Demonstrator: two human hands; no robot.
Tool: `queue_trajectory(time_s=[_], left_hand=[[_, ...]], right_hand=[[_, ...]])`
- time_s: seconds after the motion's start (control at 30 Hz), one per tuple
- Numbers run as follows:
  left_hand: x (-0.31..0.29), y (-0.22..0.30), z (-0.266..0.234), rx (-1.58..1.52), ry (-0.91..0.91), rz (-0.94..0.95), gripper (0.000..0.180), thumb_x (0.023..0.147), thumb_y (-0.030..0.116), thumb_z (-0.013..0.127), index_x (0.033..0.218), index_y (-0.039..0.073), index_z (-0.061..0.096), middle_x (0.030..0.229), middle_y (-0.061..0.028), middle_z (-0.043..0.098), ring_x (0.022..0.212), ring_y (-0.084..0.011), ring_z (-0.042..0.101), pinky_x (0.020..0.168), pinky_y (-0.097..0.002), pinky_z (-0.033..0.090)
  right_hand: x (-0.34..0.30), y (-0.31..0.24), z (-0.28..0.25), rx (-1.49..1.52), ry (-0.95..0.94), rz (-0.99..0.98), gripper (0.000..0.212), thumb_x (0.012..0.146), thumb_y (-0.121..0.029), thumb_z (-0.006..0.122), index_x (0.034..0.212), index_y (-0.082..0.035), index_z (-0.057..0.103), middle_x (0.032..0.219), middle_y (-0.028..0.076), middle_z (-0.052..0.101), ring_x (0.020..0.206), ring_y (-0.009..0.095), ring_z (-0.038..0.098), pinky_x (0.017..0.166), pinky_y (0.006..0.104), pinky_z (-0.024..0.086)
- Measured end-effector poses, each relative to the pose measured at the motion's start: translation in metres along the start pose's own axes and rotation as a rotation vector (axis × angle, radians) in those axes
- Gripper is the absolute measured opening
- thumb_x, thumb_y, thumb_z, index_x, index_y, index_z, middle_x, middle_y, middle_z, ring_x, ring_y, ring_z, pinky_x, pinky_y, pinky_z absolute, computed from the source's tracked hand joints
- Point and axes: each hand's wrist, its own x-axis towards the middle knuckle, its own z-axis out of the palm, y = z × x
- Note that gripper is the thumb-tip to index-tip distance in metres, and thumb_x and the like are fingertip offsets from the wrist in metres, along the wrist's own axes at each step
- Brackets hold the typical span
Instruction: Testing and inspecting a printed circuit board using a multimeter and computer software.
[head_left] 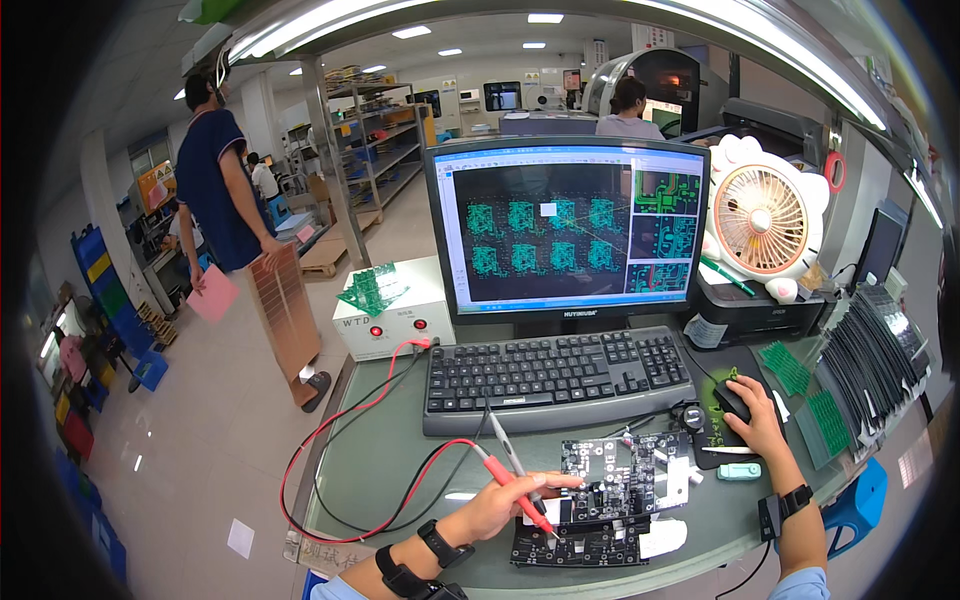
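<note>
My left hand [492, 508] is closed round a red test probe [499, 473], its tip pointing down at the black circuit boards. A grey pen-shaped probe [502, 436] sticks up from the same hand. The fingers reach over an upper black circuit board [600, 462] crowded with light pads and traces. Under its near edge lies another black board [600, 550]. My right hand [760, 425] rests over a black computer mouse [731, 399] on a dark mouse pad [712, 420]. Red and black leads run from the probes to a white tester box [390, 338].
A monitor [570, 230] showing a green board layout stands behind a black keyboard [560, 375]. At the right are a white fan [762, 215], a black printer [750, 315], green boards [827, 425] and a rack of dark boards [870, 345]. A person [215, 190] carrying copper-coloured panels walks at left.
</note>
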Motion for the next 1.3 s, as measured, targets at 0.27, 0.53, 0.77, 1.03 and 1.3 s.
queue_trajectory(time_s=[0.27, 0.53, 0.77, 1.03, 1.3], left_hand=[[0.000, -0.003, -0.001, -0.028, -0.010, 0.002, 0.051, 0.104, 0.029, 0.032, 0.137, -0.006, 0.049, 0.143, -0.0142, 0.051, 0.132, -0.0251, 0.046, 0.112, -0.0382, 0.036], [-0.001, 0.003, 0.001, -0.027, 0.024, -0.001, 0.051, 0.104, 0.030, 0.033, 0.137, -0.006, 0.049, 0.141, -0.0146, 0.052, 0.126, -0.0269, 0.050, 0.104, -0.0389, 0.045], [-0.001, 0.002, 0.000, -0.049, 0.025, -0.013, 0.050, 0.102, 0.029, 0.035, 0.135, -0.005, 0.051, 0.140, -0.0144, 0.053, 0.124, -0.0272, 0.051, 0.101, -0.0386, 0.046], [-0.003, 0.006, 0.007, 0.000, 0.091, -0.011, 0.055, 0.099, 0.031, 0.037, 0.133, -0.011, 0.051, 0.136, -0.0208, 0.055, 0.124, -0.0313, 0.054, 0.108, -0.0425, 0.039], [-0.002, 0.008, 0.005, -0.016, 0.065, -0.034, 0.051, 0.101, 0.029, 0.037, 0.133, -0.007, 0.053, 0.137, -0.0160, 0.055, 0.124, -0.0280, 0.052, 0.105, -0.0391, 0.042]], right_hand=[[-0.002, 0.000, -0.001, -0.009, 0.001, 0.005, 0.059, 0.076, -0.015, 0.075, 0.132, -0.013, 0.056, 0.138, 0.014, 0.048, 0.128, 0.032, 0.047, 0.103, 0.0428, 0.037], [0.000, 0.001, -0.001, -0.003, -0.009, 0.037, 0.052, 0.079, -0.018, 0.073, 0.130, -0.014, 0.058, 0.140, 0.013, 0.047, 0.130, 0.031, 0.045, 0.104, 0.0428, 0.036], [0.000, 0.007, 0.001, -0.042, 0.025, 0.033, 0.043, 0.079, -0.014, 0.070, 0.121, -0.014, 0.062, 0.136, 0.012, 0.050, 0.128, 0.032, 0.047, 0.102, 0.0432, 0.038], [-0.002, 0.008, 0.001, -0.050, 0.037, 0.040, 0.042, 0.078, -0.014, 0.069, 0.119, -0.016, 0.062, 0.135, 0.011, 0.050, 0.127, 0.031, 0.048, 0.101, 0.0428, 0.038], [-0.005, 0.011, 0.000, -0.045, 0.025, 0.037, 0.043, 0.078, -0.016, 0.070, 0.120, -0.017, 0.062, 0.134, 0.010, 0.052, 0.126, 0.030, 0.049, 0.102, 0.0434, 0.038]])
